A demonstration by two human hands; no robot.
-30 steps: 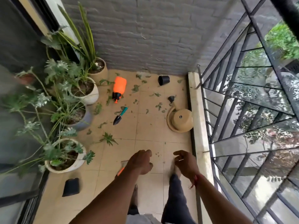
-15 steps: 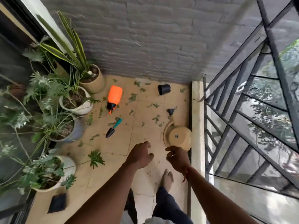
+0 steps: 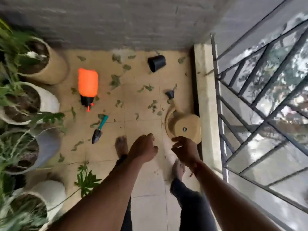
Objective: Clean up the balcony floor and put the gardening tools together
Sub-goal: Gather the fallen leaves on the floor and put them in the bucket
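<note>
An orange spray bottle [image 3: 88,84] lies on the tiled floor [image 3: 143,130], nozzle toward me. A small trowel [image 3: 99,130] with a teal handle lies just below it. A beige watering can [image 3: 184,125] lies on its side by the right kerb. A small black pot [image 3: 156,63] lies tipped near the wall. Several green leaves [image 3: 115,81] are scattered over the tiles. My left hand [image 3: 144,150] hangs loosely curled and holds nothing. My right hand [image 3: 185,150] hovers just in front of the watering can, fingers loosely bent, holding nothing.
Potted plants [image 3: 33,100] line the left side. A grey brick wall [image 3: 133,22] closes the far end. A raised kerb [image 3: 205,97] and metal railing [image 3: 260,97] run along the right. My bare feet [image 3: 120,145] stand on the tiles.
I have stepped forward along the balcony; the tools and watering can are closer, and my right hand now sits beside the watering can. Both hands stay without anything in them.
</note>
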